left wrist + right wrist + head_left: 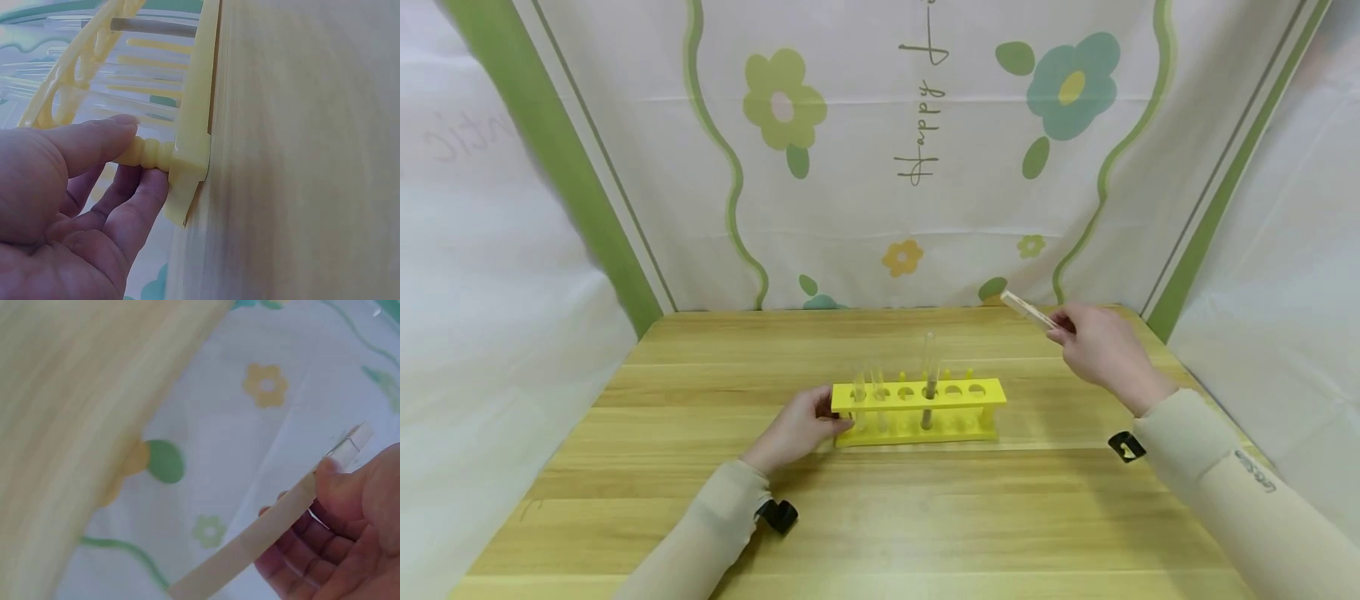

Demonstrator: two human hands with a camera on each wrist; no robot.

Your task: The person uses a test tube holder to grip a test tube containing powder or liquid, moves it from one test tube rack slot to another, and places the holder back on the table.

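Note:
A yellow test tube rack [995, 400] stands upright on the table. My left hand [793, 427] grips its left end; in the left wrist view, thumb and fingers pinch the rack's ridged end post [149, 154]. Two clear test tubes, the outer tube [859, 388] and its neighbour [877, 385], stand in the rack's left holes. Farther right, a taller-standing test tube [930, 360] has dark grey matter in its lower part. Raised off the table at right, my right hand [1105, 350] holds a wooden test tube holder [1025, 309], its free end pointing up and left.
The wooden table [910, 517] carries the rack near its middle. Behind it hangs a flowered white curtain [850, 200], with white sheets along the left side [512, 250] and right side [1277, 275]. Several thin yellow pegs rise behind the rack's top plate.

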